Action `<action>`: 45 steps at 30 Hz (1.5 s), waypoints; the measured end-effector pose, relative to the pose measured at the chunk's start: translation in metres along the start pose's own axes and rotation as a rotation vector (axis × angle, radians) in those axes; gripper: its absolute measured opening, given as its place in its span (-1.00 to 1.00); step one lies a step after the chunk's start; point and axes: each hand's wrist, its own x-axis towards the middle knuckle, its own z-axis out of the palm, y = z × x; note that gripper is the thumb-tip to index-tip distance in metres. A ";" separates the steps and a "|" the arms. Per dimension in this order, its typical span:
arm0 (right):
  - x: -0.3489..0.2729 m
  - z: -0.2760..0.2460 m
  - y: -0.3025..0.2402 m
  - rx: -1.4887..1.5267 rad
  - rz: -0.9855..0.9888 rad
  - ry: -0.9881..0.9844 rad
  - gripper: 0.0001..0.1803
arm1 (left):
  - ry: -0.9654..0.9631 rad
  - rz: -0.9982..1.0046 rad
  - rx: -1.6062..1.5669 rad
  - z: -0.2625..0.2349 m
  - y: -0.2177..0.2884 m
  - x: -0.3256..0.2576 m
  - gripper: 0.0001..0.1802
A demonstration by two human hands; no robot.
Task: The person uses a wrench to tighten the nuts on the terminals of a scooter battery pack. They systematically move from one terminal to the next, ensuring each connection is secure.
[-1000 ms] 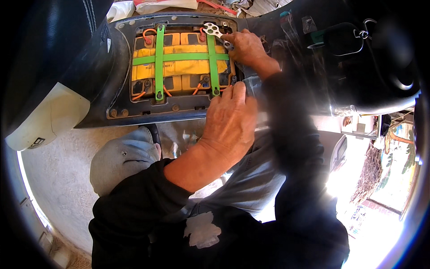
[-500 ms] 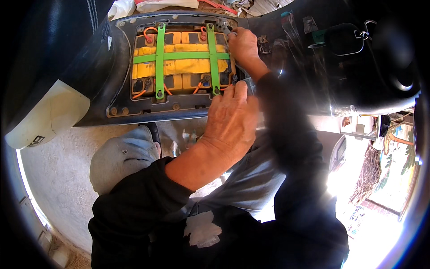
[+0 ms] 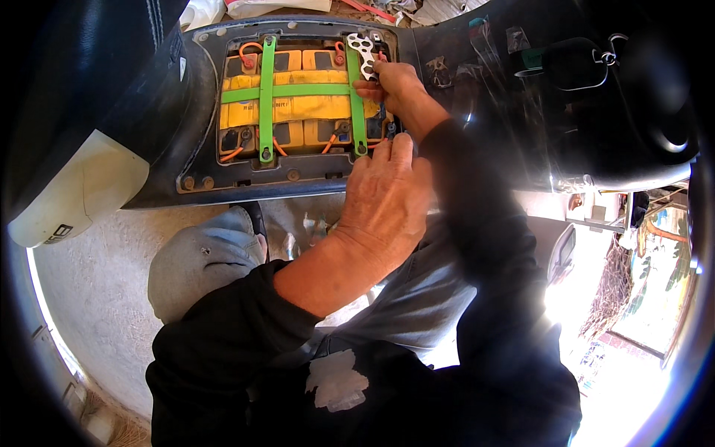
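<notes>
A dark open compartment [image 3: 190, 104] of a vehicle holds yellow batteries [image 3: 305, 93] tied down by crossed green straps [image 3: 267, 97], with orange wires at the terminals. My right hand [image 3: 395, 86] is at the compartment's right edge and grips a flat silver multi-hole wrench [image 3: 363, 54] that points up over the batteries' top right corner. My left hand [image 3: 383, 197] rests palm down on the compartment's near rim, fingers together, holding nothing that I can see.
A white curved body panel [image 3: 74, 194] sits at the left. Glossy black bodywork [image 3: 581, 112] with a metal hook fills the upper right. My grey-trousered knee [image 3: 197, 257] is below the compartment, over a pale concrete floor [image 3: 89, 298].
My right hand has moved left and down along the compartment's right edge, bringing the silver wrench over the batteries' top right corner. My left hand has stayed on the rim.
</notes>
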 end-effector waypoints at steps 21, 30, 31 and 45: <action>0.004 0.003 -0.004 -0.573 0.019 0.073 -0.56 | -0.037 0.000 0.004 -0.005 0.000 -0.003 -0.72; 0.000 0.007 -0.004 -0.465 0.048 0.049 -0.60 | -0.063 -0.007 0.017 -0.009 0.002 -0.003 -0.69; -0.001 0.008 -0.004 -0.436 0.064 0.042 -0.61 | -0.043 -0.003 0.013 -0.009 0.002 -0.002 -0.69; -0.006 0.030 -0.004 -0.278 0.150 -0.053 -0.66 | 0.188 0.015 -0.043 -0.020 -0.002 0.005 -0.72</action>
